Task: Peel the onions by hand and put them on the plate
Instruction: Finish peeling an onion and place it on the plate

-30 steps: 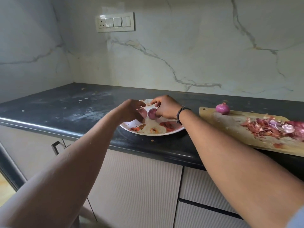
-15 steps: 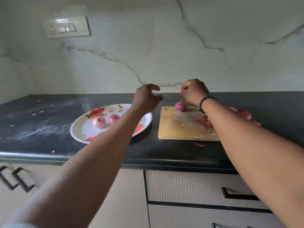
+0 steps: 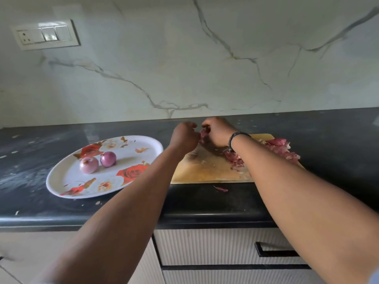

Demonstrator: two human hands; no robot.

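Two peeled purple onions [image 3: 89, 165] [image 3: 108, 158] lie side by side on a white oval plate [image 3: 67, 179] with red rose prints, left of centre on the dark counter. Over the far end of a wooden cutting board [image 3: 205, 171], my right hand [image 3: 218, 132] grips a small unpeeled onion [image 3: 203, 136], mostly hidden between my hands. My left hand [image 3: 184, 138] is curled against the onion's left side, its fingertips hidden. A pile of purple onion skins [image 3: 281, 149] lies on the board's right part.
The black counter [image 3: 328, 140] runs wall to wall with a marble backsplash behind. One skin scrap [image 3: 221, 189] lies on the counter in front of the board. A switch panel [image 3: 46, 34] sits high on the wall at left. Drawers [image 3: 225, 249] are below the counter edge.
Both hands left the plate, where two peeled onions stay, and moved right to the board. My right hand took up the unpeeled onion there and my left hand closed in on it.
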